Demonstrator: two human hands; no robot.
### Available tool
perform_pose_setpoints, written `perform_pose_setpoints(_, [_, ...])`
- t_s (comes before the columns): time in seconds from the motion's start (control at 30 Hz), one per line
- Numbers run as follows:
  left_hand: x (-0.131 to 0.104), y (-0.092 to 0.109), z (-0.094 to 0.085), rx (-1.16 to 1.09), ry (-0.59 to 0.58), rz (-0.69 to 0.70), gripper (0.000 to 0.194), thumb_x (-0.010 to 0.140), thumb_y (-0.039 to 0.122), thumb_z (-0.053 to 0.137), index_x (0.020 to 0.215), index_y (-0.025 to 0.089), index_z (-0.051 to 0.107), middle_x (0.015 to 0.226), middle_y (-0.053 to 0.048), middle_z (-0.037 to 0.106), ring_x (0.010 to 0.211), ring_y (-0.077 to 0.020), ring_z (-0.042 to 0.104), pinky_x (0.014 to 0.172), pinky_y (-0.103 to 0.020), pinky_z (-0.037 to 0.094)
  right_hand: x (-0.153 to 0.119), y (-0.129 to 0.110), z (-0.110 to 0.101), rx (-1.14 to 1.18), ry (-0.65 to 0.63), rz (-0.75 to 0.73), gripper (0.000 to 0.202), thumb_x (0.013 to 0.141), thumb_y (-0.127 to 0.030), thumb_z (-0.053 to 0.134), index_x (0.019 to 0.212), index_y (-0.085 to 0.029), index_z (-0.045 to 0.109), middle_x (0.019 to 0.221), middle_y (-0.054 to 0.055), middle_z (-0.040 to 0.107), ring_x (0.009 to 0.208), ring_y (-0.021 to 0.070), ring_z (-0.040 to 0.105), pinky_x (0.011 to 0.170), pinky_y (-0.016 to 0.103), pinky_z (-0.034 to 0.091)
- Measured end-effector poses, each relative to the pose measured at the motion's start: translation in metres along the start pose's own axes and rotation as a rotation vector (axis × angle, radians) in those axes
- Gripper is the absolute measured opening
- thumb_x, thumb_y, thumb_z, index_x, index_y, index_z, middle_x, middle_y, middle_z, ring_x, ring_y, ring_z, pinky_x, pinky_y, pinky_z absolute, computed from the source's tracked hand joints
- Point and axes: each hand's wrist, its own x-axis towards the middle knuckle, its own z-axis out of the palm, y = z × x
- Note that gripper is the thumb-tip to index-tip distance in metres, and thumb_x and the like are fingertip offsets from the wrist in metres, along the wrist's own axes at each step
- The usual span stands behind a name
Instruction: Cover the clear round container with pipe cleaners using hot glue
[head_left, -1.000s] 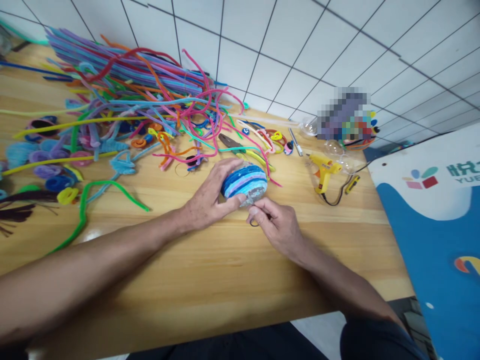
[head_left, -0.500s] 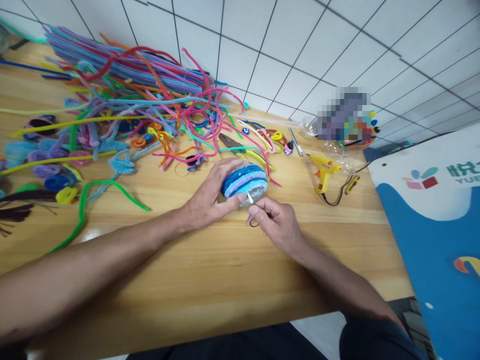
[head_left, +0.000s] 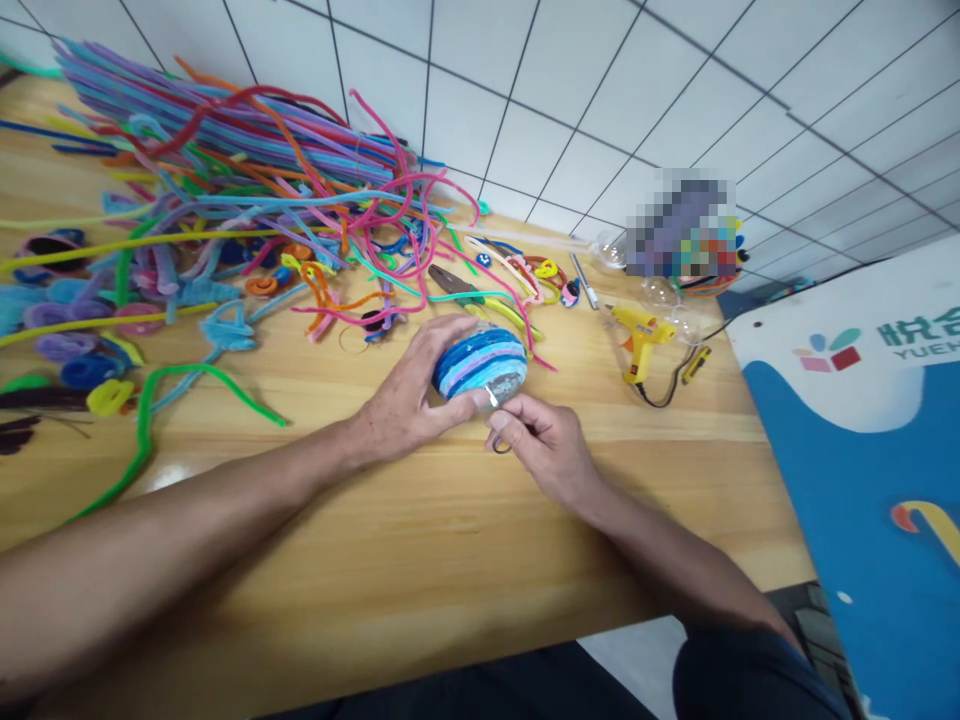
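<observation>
"Where is the striped ball (head_left: 484, 358) being held?"
"Mid-frame; it is being clasped from its left by the left hand (head_left: 405, 395). At its lower right, scissors (head_left: 492, 396) are being pinched by the right hand (head_left: 551, 447)."

On the blue-and-white board (head_left: 847, 480) at right, green lettering (head_left: 911, 338) shows 悦, then a character cut off; smaller letters (head_left: 924, 353) below begin "YUE", beside a petal-and-block logo (head_left: 828, 350).
</observation>
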Motion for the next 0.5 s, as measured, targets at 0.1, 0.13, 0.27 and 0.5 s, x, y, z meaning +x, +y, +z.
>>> perform_pose_setpoints(0.1, [0.0007, 0.0008, -0.0005, 0.009, -0.006, 0.000, 0.076, 0.102, 0.052, 0.078, 0.166, 0.029, 0.044, 0.163, -0.017, 0.057, 0.155, -0.0372, 0.057, 0.132, -0.062, 0.049, -0.0004, -0.0009, 0.0006, 0.003, -0.001, -0.002, 0.032, 0.105, -0.046, 0.068, 0.083, -0.024, 0.073, 0.073, -0.001, 0.078, 0.063, 0.0126, 0.067, 0.063, 0.026, 0.050])
perform_pose_setpoints(0.13, [0.0008, 0.0010, -0.0005, 0.012, -0.006, -0.007, 0.077, 0.101, 0.053, 0.079, 0.165, 0.029, 0.044, 0.163, -0.017, 0.058, 0.154, -0.0374, 0.057, 0.131, -0.062, 0.049, -0.0004, -0.0011, 0.0007, 0.001, -0.002, 0.000, 0.032, 0.105, -0.047, 0.068, 0.084, -0.024, 0.074, 0.073, -0.001, 0.079, 0.064, 0.0127, 0.068, 0.063, 0.026, 0.050])
perform_pose_setpoints(0.27, [0.0007, 0.0015, -0.0001, 0.004, 0.007, -0.022, 0.077, 0.100, 0.055, 0.081, 0.164, 0.028, 0.047, 0.163, -0.017, 0.058, 0.154, -0.0373, 0.058, 0.132, -0.061, 0.049, -0.0003, -0.0022, 0.0009, -0.006, -0.006, 0.009, 0.035, 0.105, -0.050, 0.069, 0.083, -0.023, 0.073, 0.071, -0.001, 0.077, 0.063, 0.0125, 0.067, 0.063, 0.026, 0.050])
perform_pose_setpoints(0.5, [-0.0010, 0.0015, -0.0012, -0.023, -0.012, -0.052, 0.077, 0.101, 0.052, 0.080, 0.166, 0.030, 0.044, 0.165, -0.017, 0.055, 0.156, -0.0374, 0.056, 0.132, -0.062, 0.049, -0.0028, -0.0043, 0.0018, 0.085, -0.041, 0.064, 0.030, 0.103, -0.049, 0.069, 0.088, -0.023, 0.074, 0.075, 0.000, 0.077, 0.061, 0.0121, 0.064, 0.057, 0.025, 0.048])
